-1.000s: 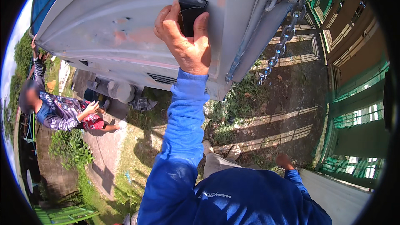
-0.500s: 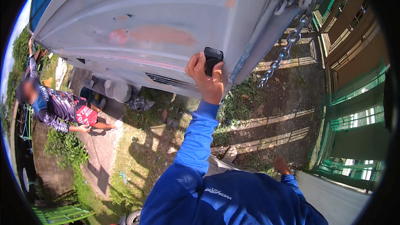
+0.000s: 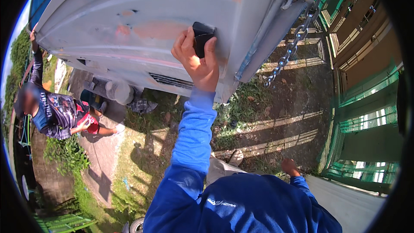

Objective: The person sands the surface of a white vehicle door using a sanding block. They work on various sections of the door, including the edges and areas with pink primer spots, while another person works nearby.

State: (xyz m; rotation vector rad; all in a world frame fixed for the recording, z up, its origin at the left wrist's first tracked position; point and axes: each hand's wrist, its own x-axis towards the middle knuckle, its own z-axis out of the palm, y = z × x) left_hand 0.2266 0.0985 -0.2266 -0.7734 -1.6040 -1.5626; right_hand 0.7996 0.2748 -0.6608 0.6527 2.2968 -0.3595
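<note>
1. Sunlit ground (image 3: 146, 146), part grass and part bare soil, spreads below a large grey panel (image 3: 172, 0) that fills the upper middle of the view.
2. Of the wearer's 2 hands, the left hand (image 3: 199, 67) is up against this panel, closed around a black block (image 3: 202, 39), with the thumb on the block's right side and the fingers on its left.
3. That block lies against the panel's face, just right of a pinkish-orange patch (image 3: 157, 29) and above a row of dark vent slots (image 3: 171, 80).
4. The right hand (image 3: 290, 166) hangs low at the wearer's right side, well apart from the panel; its fingers look curled, but I cannot tell whether it holds anything.
5. Both arms wear blue sleeves (image 3: 192, 129); below them, pale trousers (image 3: 219, 171) and 1 light shoe (image 3: 236, 158) show.
6. To the right of the panel, a metal chain (image 3: 290, 54) dangles over the soil.
7. Beyond the panel's lower left edge, pale buckets (image 3: 120, 92) stand near a paved path (image 3: 103, 155).
8. At the far left, a co-worker (image 3: 56, 114) in a patterned top and red shorts has 1 raised hand at the panel's left corner.
9. Leafy plants (image 3: 67, 155) grow beside the path, and green mesh (image 3: 366, 127) lines the far right.
</note>
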